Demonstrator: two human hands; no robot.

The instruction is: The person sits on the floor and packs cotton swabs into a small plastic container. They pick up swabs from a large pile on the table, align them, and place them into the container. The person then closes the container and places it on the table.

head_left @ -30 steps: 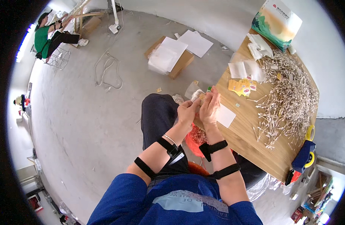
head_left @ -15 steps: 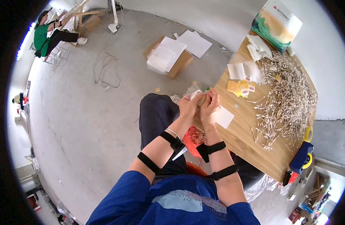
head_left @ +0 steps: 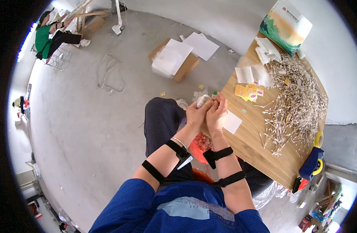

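A small bundle of cotton swabs (head_left: 203, 101), with white ribbed tips, sits between my two hands above my lap, beside the table edge. My left hand (head_left: 196, 115) is closed around its near side. Pressed against it, my right hand (head_left: 216, 113) has its fingers curled over the bundle's right side, which hides part of it. By the right fingertips a small green piece (head_left: 214, 94) shows; its kind is unclear. A large heap of loose cotton swabs (head_left: 293, 101) covers the right of the table (head_left: 250, 134).
Yellow cards (head_left: 248, 92) and a white sheet (head_left: 232, 122) lie on the table. A tape dispenser (head_left: 312, 162) stands at its right edge. Below my wrists hangs a red bag (head_left: 199, 149). Flattened cardboard (head_left: 188, 68) lies on the floor; a person in green (head_left: 42, 42) sits far left.
The bundle's ribbed white end now shows more plainly above my left hand. The clear plastic seen beyond my fingers is gone from there. My hands have barely shifted.
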